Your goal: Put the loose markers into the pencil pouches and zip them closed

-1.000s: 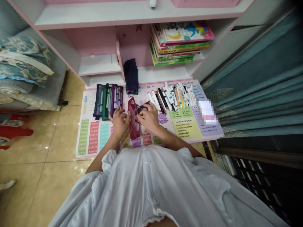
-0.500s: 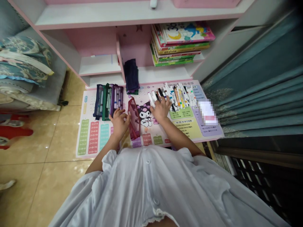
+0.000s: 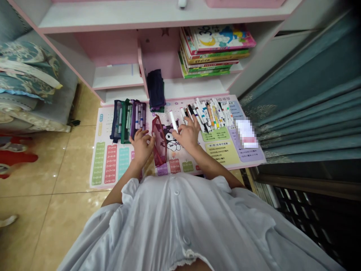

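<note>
My left hand (image 3: 141, 146) grips the left edge of a dark red mesh pencil case (image 3: 159, 140) standing open on a printed desk mat (image 3: 118, 160). My right hand (image 3: 188, 134) holds a white marker (image 3: 173, 121), its tip pointing up and away, just right of the case. A pile of several markers (image 3: 210, 112) lies on the mat beyond the right hand.
Three filled pencil cases, blue, green and purple (image 3: 129, 119), lie at the mat's left rear. A dark folded pouch (image 3: 156, 90) stands on the low shelf. Stacked books (image 3: 214, 51) sit on the right shelf. Teal curtains (image 3: 304, 113) hang at right; bedding (image 3: 25, 79) at left.
My right hand went from the red case to the marker pile, then came back toward the case holding a white marker. The left hand stayed on the case.
</note>
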{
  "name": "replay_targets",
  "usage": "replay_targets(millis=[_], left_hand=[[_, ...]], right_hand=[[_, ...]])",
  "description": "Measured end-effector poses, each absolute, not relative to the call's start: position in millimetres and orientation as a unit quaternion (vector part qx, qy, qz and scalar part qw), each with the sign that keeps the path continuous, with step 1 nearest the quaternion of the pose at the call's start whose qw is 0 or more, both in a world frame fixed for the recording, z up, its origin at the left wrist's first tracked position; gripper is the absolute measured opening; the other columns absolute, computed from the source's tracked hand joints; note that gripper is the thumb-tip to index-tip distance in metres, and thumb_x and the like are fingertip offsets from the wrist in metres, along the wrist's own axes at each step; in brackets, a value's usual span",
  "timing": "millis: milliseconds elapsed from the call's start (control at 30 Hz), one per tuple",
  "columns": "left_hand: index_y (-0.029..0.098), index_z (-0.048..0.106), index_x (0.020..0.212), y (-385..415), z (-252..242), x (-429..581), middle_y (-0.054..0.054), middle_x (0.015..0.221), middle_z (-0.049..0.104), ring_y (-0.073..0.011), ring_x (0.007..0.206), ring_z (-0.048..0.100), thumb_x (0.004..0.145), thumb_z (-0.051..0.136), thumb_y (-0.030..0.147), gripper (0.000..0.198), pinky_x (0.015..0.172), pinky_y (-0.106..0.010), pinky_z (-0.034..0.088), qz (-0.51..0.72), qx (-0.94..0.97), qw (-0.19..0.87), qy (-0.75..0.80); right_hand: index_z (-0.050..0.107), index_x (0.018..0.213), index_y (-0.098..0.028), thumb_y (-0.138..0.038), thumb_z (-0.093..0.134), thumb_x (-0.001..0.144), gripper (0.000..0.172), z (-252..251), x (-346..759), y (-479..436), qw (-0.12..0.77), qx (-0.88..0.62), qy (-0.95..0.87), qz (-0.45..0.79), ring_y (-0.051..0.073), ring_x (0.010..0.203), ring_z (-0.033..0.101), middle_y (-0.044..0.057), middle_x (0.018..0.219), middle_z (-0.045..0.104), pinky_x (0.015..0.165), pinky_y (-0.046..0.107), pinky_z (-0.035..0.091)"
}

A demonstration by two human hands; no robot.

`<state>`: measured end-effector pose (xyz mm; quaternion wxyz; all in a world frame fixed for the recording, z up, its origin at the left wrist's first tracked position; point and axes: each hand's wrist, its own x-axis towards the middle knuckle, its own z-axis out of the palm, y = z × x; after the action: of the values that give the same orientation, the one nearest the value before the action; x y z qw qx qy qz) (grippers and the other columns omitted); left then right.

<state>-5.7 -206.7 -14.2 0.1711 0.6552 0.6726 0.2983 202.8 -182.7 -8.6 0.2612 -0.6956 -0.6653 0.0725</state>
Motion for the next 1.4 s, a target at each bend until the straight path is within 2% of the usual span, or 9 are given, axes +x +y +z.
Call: replay_targets(millis=[133,300,533,767,867,1000,1100,1233,1400], left_hand=[[0.020,0.063,0.063,-207,-11,-5,-0.010,0.123,0.072,-0.0369,0.139,0.049,0.090,0.064,0.032,0.029,0.116,-0.074,0.018,0.297,0.653,0.170,0.676],[0.020,0.063,0.063,-208,-11,-6,-0.009,0.124,0.072,-0.0373,0.138,0.049,0.090,0.063,0.033,0.030,0.115,-0.075,0.017,0.296,0.650,0.170,0.679],[0.021,0.063,0.064,-207,-14,-5,-0.010,0.125,0.072,-0.0352,0.139,0.049,0.089,0.063,0.031,0.027,0.118,-0.072,0.016,0.302,0.649,0.169,0.678],[0.021,0.064,0.065,-207,-16,-6,-0.010,0.124,0.072,-0.0349,0.139,0.049,0.091,0.062,0.033,0.028,0.119,-0.070,0.019,0.300,0.648,0.164,0.681],[0.021,0.064,0.065,-208,-16,-6,-0.010,0.124,0.072,-0.0350,0.139,0.049,0.091,0.062,0.032,0.028,0.118,-0.070,0.019,0.304,0.647,0.162,0.680],[0.021,0.063,0.065,-208,-16,-7,-0.010,0.125,0.072,-0.0343,0.140,0.048,0.091,0.062,0.034,0.029,0.118,-0.070,0.018,0.304,0.650,0.168,0.676],[0.021,0.061,0.064,-208,-16,-7,-0.011,0.125,0.072,-0.0341,0.140,0.048,0.091,0.063,0.033,0.030,0.117,-0.071,0.018,0.301,0.648,0.167,0.679],[0.020,0.061,0.063,-208,-14,-6,-0.010,0.124,0.072,-0.0350,0.139,0.049,0.090,0.065,0.031,0.030,0.117,-0.071,0.020,0.295,0.649,0.161,0.682],[0.020,0.062,0.064,-208,-14,-5,-0.010,0.124,0.072,-0.0347,0.139,0.049,0.091,0.064,0.032,0.029,0.117,-0.071,0.020,0.289,0.652,0.159,0.683]], right_hand=[[0.072,0.064,-0.021,-0.034,0.070,0.078,0.019,11,179,-205,0.273,-0.651,-0.701,0.101,0.039,0.148,0.033,0.010,0.140,0.062,0.118,0.056,0.029],[0.072,0.063,-0.020,-0.034,0.072,0.077,0.020,15,163,-216,0.252,-0.625,-0.727,0.132,0.041,0.148,0.034,0.011,0.141,0.062,0.116,0.061,0.029],[0.080,0.075,-0.019,-0.039,0.070,0.082,0.024,8,152,-215,0.178,-0.608,-0.758,0.158,0.041,0.150,0.028,0.014,0.150,0.055,0.116,0.063,0.025],[0.082,0.092,-0.017,-0.044,0.067,0.088,0.031,-2,148,-213,0.126,-0.599,-0.772,0.174,0.043,0.151,0.025,0.018,0.151,0.053,0.117,0.067,0.025],[0.081,0.089,-0.018,-0.044,0.068,0.088,0.029,-7,150,-215,0.152,-0.591,-0.773,0.176,0.042,0.151,0.027,0.017,0.150,0.054,0.117,0.065,0.027],[0.079,0.080,-0.021,-0.040,0.067,0.088,0.024,-13,167,-206,0.243,-0.626,-0.729,0.134,0.037,0.150,0.031,0.012,0.142,0.061,0.118,0.058,0.031],[0.078,0.085,-0.020,-0.038,0.065,0.089,0.022,-17,191,-191,0.272,-0.673,-0.683,0.082,0.038,0.150,0.030,0.013,0.143,0.059,0.120,0.060,0.029],[0.076,0.098,-0.014,-0.030,0.066,0.087,0.022,-23,223,-175,0.214,-0.724,-0.653,0.057,0.044,0.152,0.023,0.020,0.153,0.048,0.119,0.068,0.024],[0.075,0.099,-0.011,-0.024,0.067,0.084,0.022,-28,236,-171,0.162,-0.744,-0.647,0.047,0.045,0.153,0.019,0.022,0.156,0.043,0.118,0.075,0.018]])
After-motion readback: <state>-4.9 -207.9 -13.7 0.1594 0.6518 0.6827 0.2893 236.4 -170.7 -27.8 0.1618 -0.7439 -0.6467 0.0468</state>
